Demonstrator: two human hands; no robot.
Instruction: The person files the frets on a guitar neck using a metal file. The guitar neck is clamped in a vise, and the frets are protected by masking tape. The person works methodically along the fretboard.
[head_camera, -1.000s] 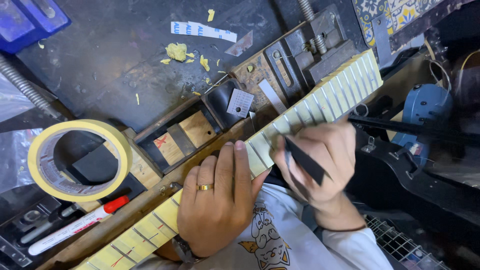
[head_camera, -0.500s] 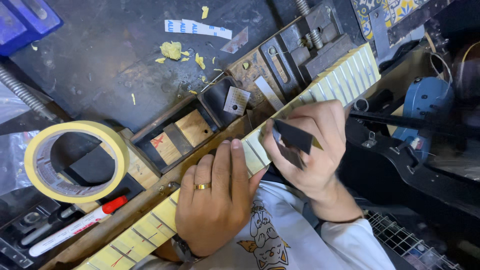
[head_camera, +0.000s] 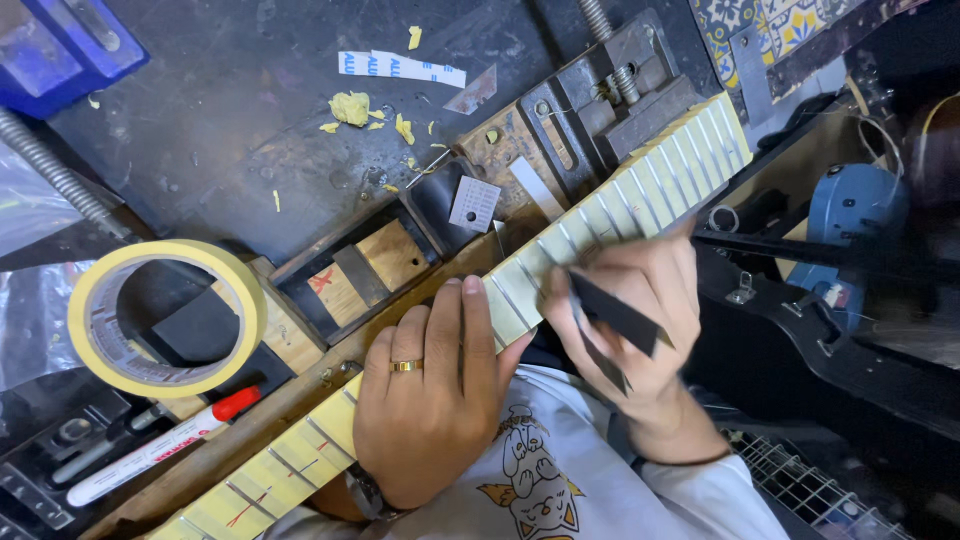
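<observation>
A guitar neck (head_camera: 560, 255) lies diagonally across the dark bench (head_camera: 200, 140), its fret side up and the wood between the metal frets covered in pale yellow tape, likely so that only the frets stay bare. The left hand (head_camera: 430, 410) lies flat on the neck's middle, fingers (head_camera: 470, 330) stretched out together and holding nothing — it seems to press the neck down to keep it from sliding. The right hand (head_camera: 630, 320) sits just beside it on the neck, fingers closed around a small folded dark sheet (head_camera: 615, 315) that looks like sandpaper, held against the frets; its blur suggests rubbing. A roll of masking tape (head_camera: 165, 318) rests to the left near a red-capped marker (head_camera: 160, 450), both within easy reach. Yellow tape scraps (head_camera: 350, 108) lie scattered further up the bench, and a metal vise (head_camera: 620, 85) stands by the neck's far end.
</observation>
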